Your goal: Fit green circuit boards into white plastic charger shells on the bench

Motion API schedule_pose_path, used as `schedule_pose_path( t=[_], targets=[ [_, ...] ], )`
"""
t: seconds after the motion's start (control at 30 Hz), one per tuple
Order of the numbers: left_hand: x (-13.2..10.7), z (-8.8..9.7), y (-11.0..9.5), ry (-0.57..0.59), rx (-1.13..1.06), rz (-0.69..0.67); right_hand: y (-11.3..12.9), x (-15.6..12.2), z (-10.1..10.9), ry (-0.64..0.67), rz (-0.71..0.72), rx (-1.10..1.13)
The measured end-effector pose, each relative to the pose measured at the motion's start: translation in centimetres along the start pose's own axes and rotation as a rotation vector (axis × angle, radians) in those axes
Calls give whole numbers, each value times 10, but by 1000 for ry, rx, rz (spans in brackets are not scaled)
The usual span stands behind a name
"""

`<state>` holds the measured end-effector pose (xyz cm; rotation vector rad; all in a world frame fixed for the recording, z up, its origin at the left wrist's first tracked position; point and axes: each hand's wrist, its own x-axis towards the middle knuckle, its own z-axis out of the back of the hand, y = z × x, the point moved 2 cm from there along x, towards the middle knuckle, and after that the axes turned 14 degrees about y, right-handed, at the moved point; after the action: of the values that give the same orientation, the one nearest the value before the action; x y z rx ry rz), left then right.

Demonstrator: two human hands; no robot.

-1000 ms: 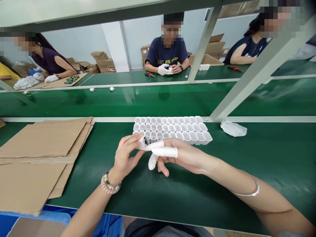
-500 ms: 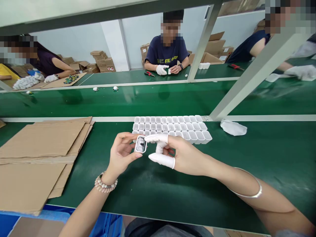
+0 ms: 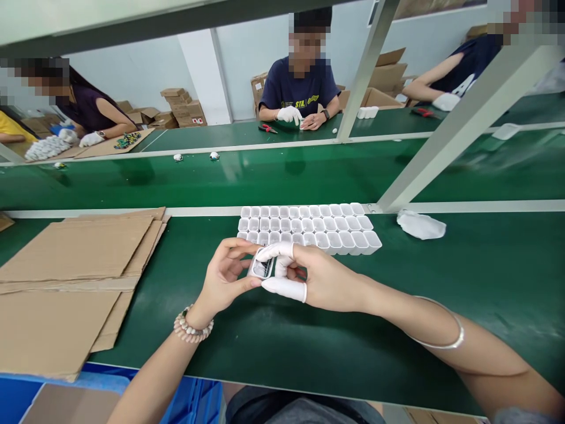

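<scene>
My left hand (image 3: pixel 227 271) is closed on a small white plastic case (image 3: pixel 251 272), held tilted above the bench between thumb and fingers. Through the case's mouth, white and dark parts (image 3: pixel 262 268) show; what they are is too small to tell. White finger cots cover the thumb and some fingers of my right hand (image 3: pixel 291 271). Its index fingertip reaches over the mouth of the case, and its thumb lies stretched out by the lower corner. A gap stays between that thumb and index finger. Just behind both hands stand rows of open white cases (image 3: pixel 309 227).
Flattened cardboard (image 3: pixel 66 253) lies on the left of the green bench (image 3: pixel 353 353). A white cloth-like piece (image 3: pixel 421 225) rests at the right, near a slanted metal post (image 3: pixel 459 118). Beyond the green belt (image 3: pixel 247 182), with small parts on it, several co-workers sit.
Both hands and the case have shifted slightly right in view. My right index fingertip has moved from the rim to over the mouth, and its thumb has come nearer the case.
</scene>
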<state>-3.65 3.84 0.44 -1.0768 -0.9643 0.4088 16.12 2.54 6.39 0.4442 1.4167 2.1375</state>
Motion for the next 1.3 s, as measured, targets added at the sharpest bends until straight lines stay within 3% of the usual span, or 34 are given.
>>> schedule_pose_path(
  t=[0.53, 1.03, 1.13, 1.3],
  targets=[
    [3, -3, -3, 14, -175, 2, -6, 3, 4, -2, 91, -102],
    [1, -2, -2, 23, -202, 19, -9, 5, 5, 43, 201, -153],
    [1, -3, -2, 30, -233, 26, -8, 4, 9, 29, 242, -250],
    [0, -2, -1, 18, -258, 63, -3, 0, 19, -95, 320, -595]
  ],
)
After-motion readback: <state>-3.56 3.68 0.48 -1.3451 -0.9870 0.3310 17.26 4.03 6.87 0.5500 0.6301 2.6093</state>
